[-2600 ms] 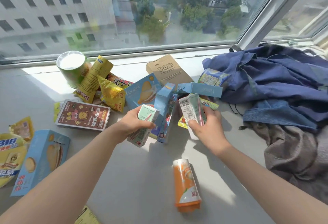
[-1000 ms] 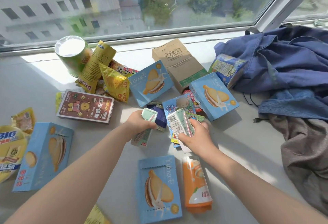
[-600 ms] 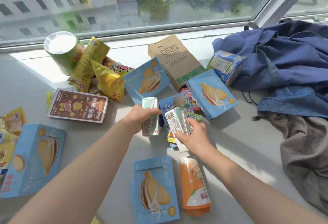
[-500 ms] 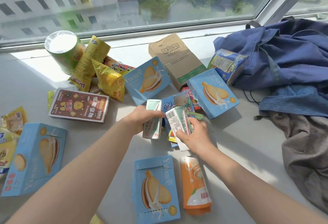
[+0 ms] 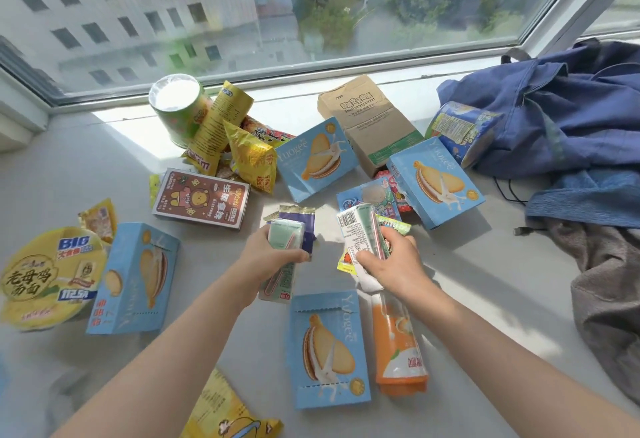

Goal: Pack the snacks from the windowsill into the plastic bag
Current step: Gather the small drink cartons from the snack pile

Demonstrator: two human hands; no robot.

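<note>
Snacks lie scattered over the grey windowsill [image 5: 485,285]. My left hand [image 5: 268,255] grips a pale green drink carton [image 5: 282,241], held upright above the sill. My right hand [image 5: 393,266] grips a second green carton [image 5: 358,233] with its barcode side up, just right of the first. Near my forearms lie a blue biscuit box [image 5: 329,347] and an orange pouch [image 5: 400,344]. More blue biscuit boxes sit at the back [image 5: 317,158], to the right [image 5: 434,181] and to the left [image 5: 133,278]. No plastic bag is visible.
A green can [image 5: 178,108], yellow snack bags [image 5: 249,157], a brown carton [image 5: 370,122] and a maroon box [image 5: 201,198] crowd the back. A yellow noodle bowl [image 5: 45,278] sits far left. Blue cloth [image 5: 568,108] and grey cloth [image 5: 609,292] cover the right side.
My left hand has drawn its carton slightly nearer and lower, uncovering a purple packet behind it. My right hand holds its carton in about the same spot. The view has shifted a little.
</note>
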